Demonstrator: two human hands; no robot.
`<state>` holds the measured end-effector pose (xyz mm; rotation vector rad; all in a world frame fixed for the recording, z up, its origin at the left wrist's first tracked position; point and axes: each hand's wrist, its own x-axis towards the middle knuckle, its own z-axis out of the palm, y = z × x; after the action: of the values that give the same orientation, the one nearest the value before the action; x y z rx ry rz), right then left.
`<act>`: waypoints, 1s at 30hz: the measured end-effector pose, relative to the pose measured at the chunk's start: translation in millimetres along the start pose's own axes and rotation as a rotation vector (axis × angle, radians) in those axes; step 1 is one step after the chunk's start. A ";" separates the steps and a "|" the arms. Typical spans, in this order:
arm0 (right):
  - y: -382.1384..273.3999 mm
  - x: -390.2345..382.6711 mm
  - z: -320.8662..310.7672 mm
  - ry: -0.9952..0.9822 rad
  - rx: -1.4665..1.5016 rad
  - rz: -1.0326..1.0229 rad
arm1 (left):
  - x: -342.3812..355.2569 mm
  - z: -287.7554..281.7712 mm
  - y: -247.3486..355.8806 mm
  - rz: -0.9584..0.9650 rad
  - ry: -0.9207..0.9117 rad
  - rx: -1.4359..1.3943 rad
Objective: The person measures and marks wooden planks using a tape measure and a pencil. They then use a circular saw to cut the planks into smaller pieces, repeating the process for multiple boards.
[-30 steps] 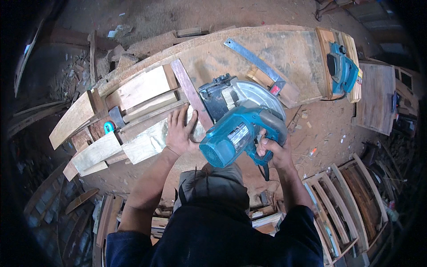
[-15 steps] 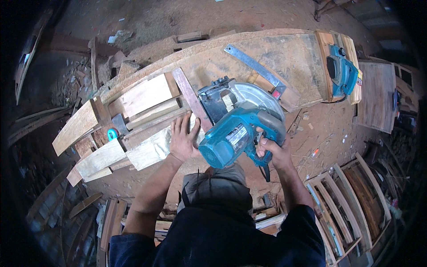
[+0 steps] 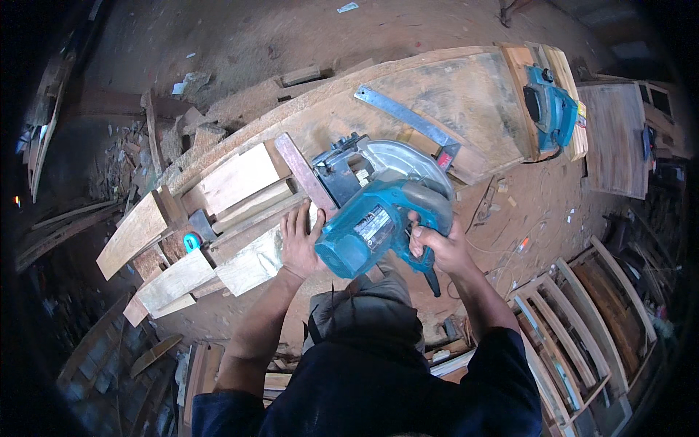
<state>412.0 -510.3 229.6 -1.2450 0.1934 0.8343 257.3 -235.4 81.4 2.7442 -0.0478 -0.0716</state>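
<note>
In my right hand [image 3: 442, 249] is the rear handle of a teal circular saw [image 3: 357, 233], my fingers wrapped round it near the trigger. The saw's metal base rests against a reddish-brown straight strip [image 3: 302, 171] laid across several boards. My left hand [image 3: 298, 240] lies with fingers spread on a pale plank [image 3: 255, 264], its fingertips near the lower end of the strip. The saw's body hides the cut area and part of the plank's end. Beyond the blade guard, a metal try square [image 3: 400, 113] rests on a wood piece.
A teal electric planer [image 3: 551, 113] sits at the bench's right end. A small turquoise tape measure [image 3: 191, 241] and a dark hammer-like head [image 3: 202, 224] lie among the boards at left. Slatted wooden frames [image 3: 575, 335] stand at lower right. Scraps litter the dirt floor [image 3: 510, 218].
The whole view has turned slightly, shifting the bench in the picture. Both hands and the saw keep nearly the same place against the strip and boards.
</note>
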 end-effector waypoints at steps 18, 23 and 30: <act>-8.5 58.6 23.1 -0.094 0.024 -0.106 | 12.9 -30.7 34.7 -0.021 -0.090 -0.138; -36.1 55.1 8.6 0.049 0.035 -0.069 | -8.3 -16.7 10.7 0.064 0.045 0.062; -112.3 74.0 -78.0 0.315 -0.357 -0.318 | -42.0 -30.5 -28.0 -0.150 -0.038 -0.037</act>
<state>560.0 -554.7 246.4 -1.6910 0.0954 0.4024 217.7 -196.0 100.5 2.7058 0.1477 -0.1644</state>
